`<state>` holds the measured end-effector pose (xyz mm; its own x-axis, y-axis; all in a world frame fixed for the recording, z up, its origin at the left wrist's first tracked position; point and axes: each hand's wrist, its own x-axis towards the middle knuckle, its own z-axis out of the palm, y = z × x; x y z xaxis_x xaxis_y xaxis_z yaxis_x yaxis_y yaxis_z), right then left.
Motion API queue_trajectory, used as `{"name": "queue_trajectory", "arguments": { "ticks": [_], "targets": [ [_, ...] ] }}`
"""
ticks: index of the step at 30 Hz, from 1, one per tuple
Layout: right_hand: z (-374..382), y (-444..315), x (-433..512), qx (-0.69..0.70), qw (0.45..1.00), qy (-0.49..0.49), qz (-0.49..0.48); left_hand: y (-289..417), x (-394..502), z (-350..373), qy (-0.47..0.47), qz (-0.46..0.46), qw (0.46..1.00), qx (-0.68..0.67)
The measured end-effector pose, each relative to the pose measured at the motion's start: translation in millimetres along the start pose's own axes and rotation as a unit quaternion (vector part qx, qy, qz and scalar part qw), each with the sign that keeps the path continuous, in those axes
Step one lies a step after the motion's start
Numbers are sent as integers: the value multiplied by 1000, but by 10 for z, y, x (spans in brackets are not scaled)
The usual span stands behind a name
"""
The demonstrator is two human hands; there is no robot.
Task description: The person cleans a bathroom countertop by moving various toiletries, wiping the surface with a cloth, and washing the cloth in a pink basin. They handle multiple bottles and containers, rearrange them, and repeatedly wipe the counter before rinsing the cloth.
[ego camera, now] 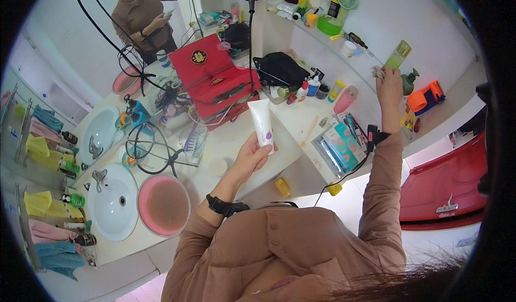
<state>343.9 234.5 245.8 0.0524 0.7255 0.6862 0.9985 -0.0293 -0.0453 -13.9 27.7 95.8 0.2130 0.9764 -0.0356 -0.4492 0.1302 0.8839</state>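
My left hand (254,155) is closed around a white plastic squeeze tube (263,120) with a purple mark, held upright over the counter. My right hand (390,86) reaches out to a glass shelf on the right. A crumpled greyish cloth (377,72) is between its fingers. Right at the fingertips stands a green bottle with a gold cap (398,55); whether the fingers touch it I cannot tell. Beside the hand are a dark green pump bottle (408,82) and an orange and navy plastic object (425,97).
An opened red box (209,76) lies on the counter near a black cloth bag (281,69). Bottles crowd the counter and the glass shelf (318,36). At left are a white sink (113,201), a pink basin of murky water (164,204) and a black wire stand (155,149).
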Motion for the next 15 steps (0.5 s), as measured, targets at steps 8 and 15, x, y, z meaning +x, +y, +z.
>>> {"name": "queue_trajectory", "arguments": {
  "ticks": [8,15],
  "targets": [
    [-304,-1381,-1708,420,801,-85,-418,-19,-10,26,-45,-16,998,37],
    [-102,-1588,-1564,339,837,-16,-429,-21,-160,17,-51,-22,993,106]
  ]
}}
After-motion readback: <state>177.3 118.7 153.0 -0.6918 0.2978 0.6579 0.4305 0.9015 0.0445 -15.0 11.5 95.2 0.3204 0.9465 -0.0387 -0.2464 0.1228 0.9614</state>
